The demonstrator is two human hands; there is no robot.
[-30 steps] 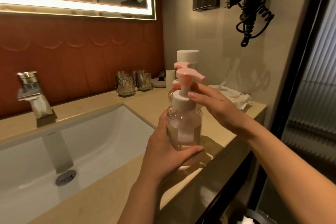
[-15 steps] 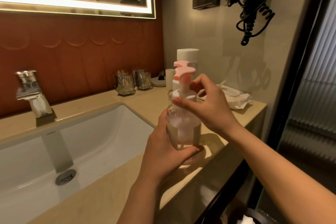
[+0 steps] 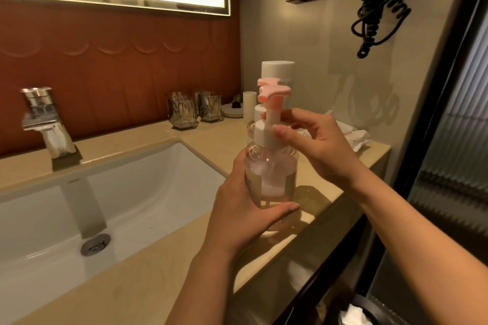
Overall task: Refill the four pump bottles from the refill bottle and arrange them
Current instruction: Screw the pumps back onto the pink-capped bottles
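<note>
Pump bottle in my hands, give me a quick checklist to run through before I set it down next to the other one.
1. Grip: the left hand wraps the body of the pump bottle: ok.
2. Bottle upright: ok.
3. Pump screwed tight: the right hand pinches the white collar, but its seating is hidden: cannot tell.
4. Fill level: liquid and foam show inside, but the level is blurred: cannot tell.
5. Bare countertop near the second pump bottle: ok.
6. All four pump bottles accounted for: only two show: cannot tell.
</note>
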